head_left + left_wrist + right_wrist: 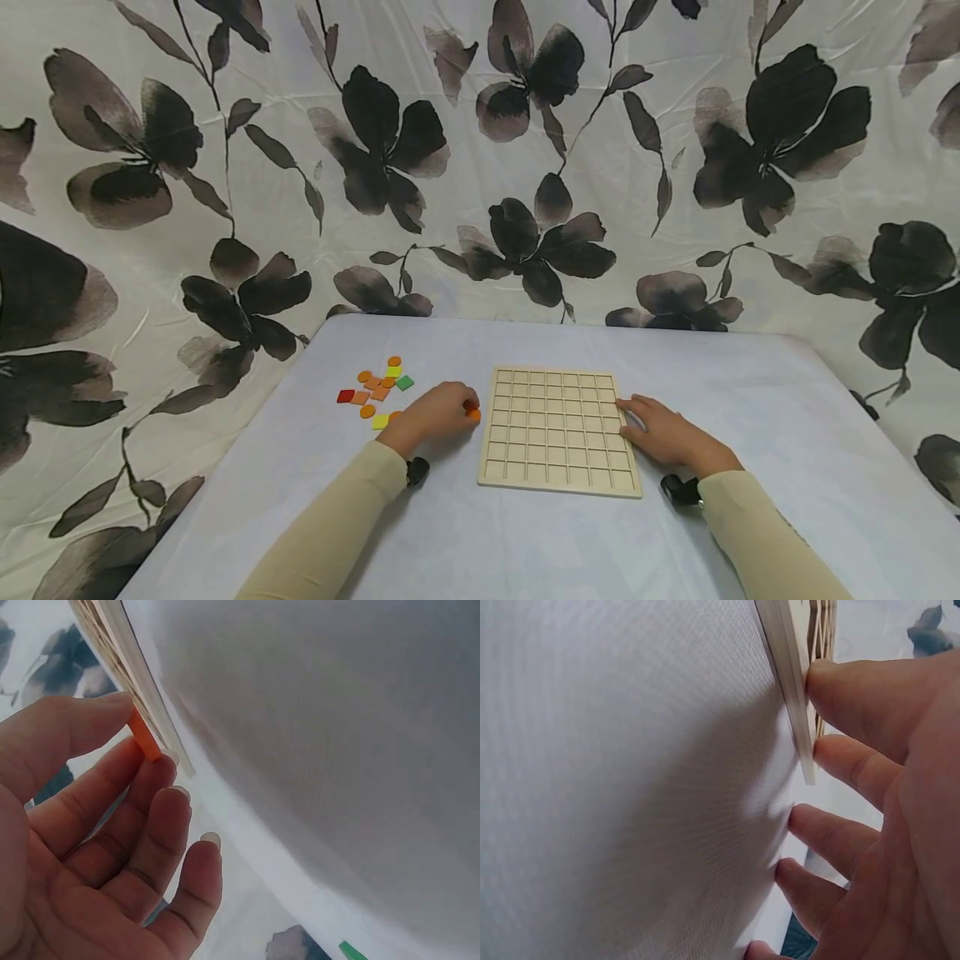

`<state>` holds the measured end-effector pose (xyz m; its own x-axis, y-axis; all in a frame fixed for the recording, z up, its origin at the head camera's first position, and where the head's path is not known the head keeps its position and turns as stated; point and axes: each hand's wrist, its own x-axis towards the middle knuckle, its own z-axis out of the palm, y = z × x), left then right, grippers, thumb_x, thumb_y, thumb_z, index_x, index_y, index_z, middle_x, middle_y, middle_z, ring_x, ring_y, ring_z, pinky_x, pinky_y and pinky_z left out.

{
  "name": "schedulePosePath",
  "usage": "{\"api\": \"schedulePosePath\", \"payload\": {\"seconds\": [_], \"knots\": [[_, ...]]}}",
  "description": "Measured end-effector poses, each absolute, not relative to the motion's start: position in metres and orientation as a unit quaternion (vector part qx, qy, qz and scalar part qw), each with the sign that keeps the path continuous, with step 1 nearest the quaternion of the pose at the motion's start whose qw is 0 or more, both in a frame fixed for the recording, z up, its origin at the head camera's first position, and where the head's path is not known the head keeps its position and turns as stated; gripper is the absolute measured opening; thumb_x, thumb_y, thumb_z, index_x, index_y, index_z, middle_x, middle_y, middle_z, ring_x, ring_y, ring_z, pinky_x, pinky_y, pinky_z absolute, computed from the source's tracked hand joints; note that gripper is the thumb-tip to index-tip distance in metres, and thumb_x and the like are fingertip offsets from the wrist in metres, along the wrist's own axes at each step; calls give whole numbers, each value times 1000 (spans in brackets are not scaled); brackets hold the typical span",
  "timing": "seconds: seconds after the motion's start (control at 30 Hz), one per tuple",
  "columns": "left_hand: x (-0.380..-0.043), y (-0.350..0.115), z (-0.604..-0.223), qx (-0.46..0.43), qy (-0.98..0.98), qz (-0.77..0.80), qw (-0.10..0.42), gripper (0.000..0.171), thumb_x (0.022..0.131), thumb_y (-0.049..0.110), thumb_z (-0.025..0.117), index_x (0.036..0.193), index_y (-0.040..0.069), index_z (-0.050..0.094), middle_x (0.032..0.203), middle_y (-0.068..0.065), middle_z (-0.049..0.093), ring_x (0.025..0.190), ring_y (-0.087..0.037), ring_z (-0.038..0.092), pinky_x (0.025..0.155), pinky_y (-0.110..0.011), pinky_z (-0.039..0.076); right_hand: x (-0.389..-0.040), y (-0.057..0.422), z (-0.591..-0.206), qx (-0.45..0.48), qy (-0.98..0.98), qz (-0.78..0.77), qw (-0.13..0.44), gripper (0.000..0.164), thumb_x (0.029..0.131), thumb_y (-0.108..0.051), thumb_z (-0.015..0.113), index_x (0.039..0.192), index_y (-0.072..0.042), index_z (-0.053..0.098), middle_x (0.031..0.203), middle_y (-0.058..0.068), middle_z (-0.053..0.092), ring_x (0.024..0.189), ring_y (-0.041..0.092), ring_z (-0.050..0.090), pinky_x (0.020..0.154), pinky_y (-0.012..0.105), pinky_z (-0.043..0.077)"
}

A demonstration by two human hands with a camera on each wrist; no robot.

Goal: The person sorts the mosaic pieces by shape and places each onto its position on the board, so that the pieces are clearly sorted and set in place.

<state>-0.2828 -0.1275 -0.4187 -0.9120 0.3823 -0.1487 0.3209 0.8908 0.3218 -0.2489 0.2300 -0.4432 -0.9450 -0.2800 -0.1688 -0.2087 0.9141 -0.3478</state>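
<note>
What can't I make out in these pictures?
Held orange piece: full outline; left hand covers part, head view.
Another orange piece: partly behind the left hand, head view.
Green piece: cut by bottom edge, left wrist view.
Wooden board: cut by top edge, right wrist view.

Head view, set back, facing forward and down across table, left wrist view, close, facing left hand, right wrist view, close, facing right hand, board shared by all three.
</note>
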Motion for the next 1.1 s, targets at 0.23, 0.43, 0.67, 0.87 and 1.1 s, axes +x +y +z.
{"api": "schedulePosePath", "payload": {"seconds": [0.23, 0.43, 0.67, 0.87, 1.1], "knots": [[-281, -123, -419, 197, 961, 156, 113, 26, 88, 22, 70, 109, 7, 68, 101, -1, 66, 90, -16, 55, 91, -35, 49, -248, 229, -442, -126, 972, -168, 109, 57, 99, -35, 50, 147, -7, 38, 151, 30, 30, 138, 50, 29, 104, 73, 25], [-280, -120, -420, 213, 958, 155, 114, 24, 88, 21, 68, 108, 7, 69, 100, -1, 66, 91, -17, 55, 91, -35, 49, -247, 231, -440, -132, 972, -165, 105, 58, 99, -37, 51, 146, -7, 39, 150, 31, 31, 137, 51, 31, 102, 73, 26], [-278, -116, -421, 227, 952, 163, 121, 21, 88, 21, 69, 105, 10, 69, 97, 2, 65, 90, -14, 54, 89, -34, 49, -247, 232, -443, -132, 970, -174, 107, 57, 100, -34, 49, 149, -8, 37, 152, 29, 29, 139, 50, 28, 104, 74, 23], [-275, -112, -419, 231, 952, 157, 126, 20, 88, 21, 69, 105, 10, 69, 98, 2, 65, 89, -14, 53, 89, -33, 48, -246, 232, -442, -134, 970, -171, 106, 57, 100, -36, 49, 148, -8, 37, 152, 30, 29, 139, 51, 28, 104, 74, 23], [-274, -107, -420, 237, 952, 148, 121, 21, 87, 22, 70, 105, 11, 69, 98, 3, 64, 89, -14, 53, 89, -33, 49, -246, 231, -441, -126, 971, -169, 110, 57, 99, -36, 49, 148, -8, 37, 152, 30, 28, 139, 50, 27, 105, 73, 23]]}}
